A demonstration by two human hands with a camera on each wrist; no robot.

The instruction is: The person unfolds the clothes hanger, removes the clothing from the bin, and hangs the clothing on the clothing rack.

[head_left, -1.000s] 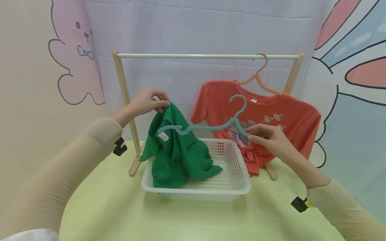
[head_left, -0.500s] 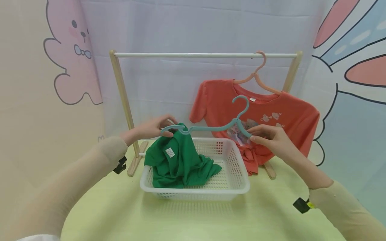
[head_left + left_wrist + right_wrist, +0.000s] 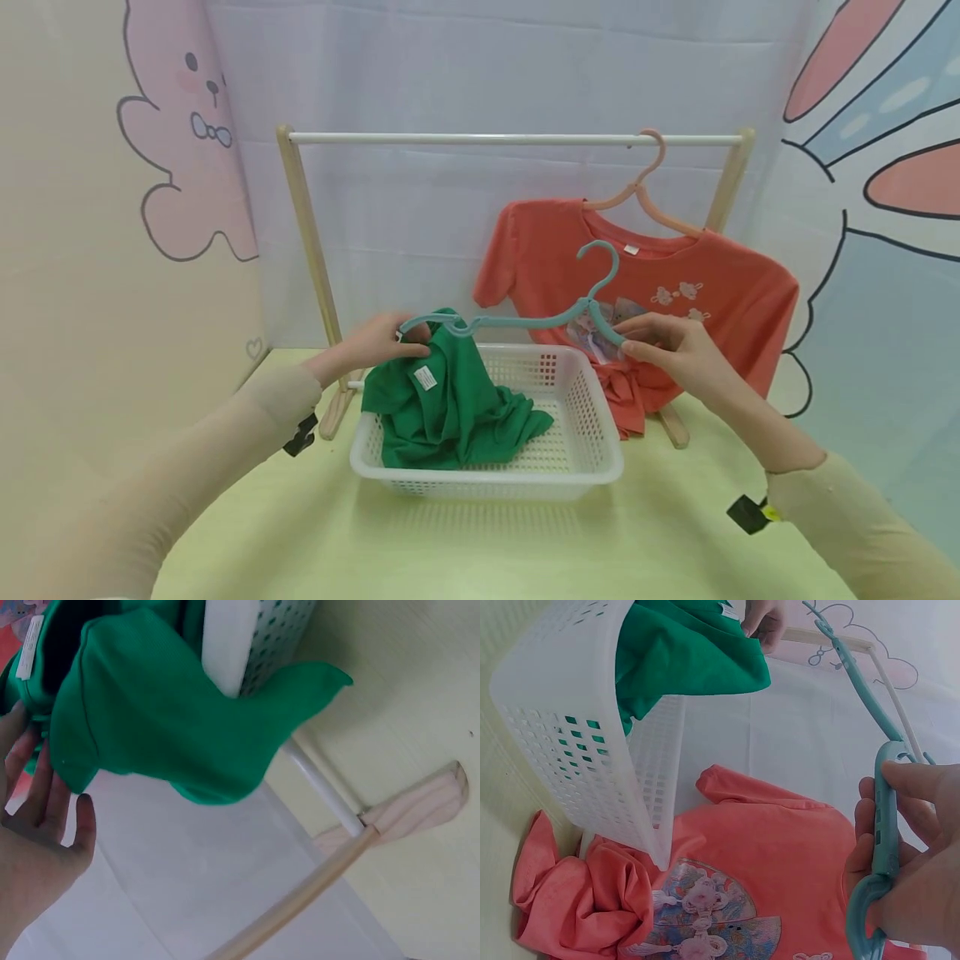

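While my right grip [image 3: 671, 346] pinches one arm of a pale blue plastic hanger [image 3: 517, 322], the hook stands above and to the left of that grip. Thumb on one side, curled fingers on the other. The hanger's long arm reaches across to my left grip [image 3: 386, 342] and passes in front of it in the head view; whether the two touch, I cannot tell.

Left grip at the upper edge of a bright green cloth garment [image 3: 457, 417], fingertips touching it; pinched or merely touched, cannot tell. White label [image 3: 425, 378] just below and right of that grip. Garment bunched, mostly in a white perforated plastic basket [image 3: 525, 477], partly draped outside its left wall.

Basket sits below and between both grips, on a pale yellow-green counter [image 3: 487, 550]. Behind my right grip: coral-red printed shirt [image 3: 540, 250] on a peach plastic hanger [image 3: 667, 221], hooked on a white rail [image 3: 450, 140] above both grips. Pale wooden post [image 3: 307, 225] rises behind my left grip.
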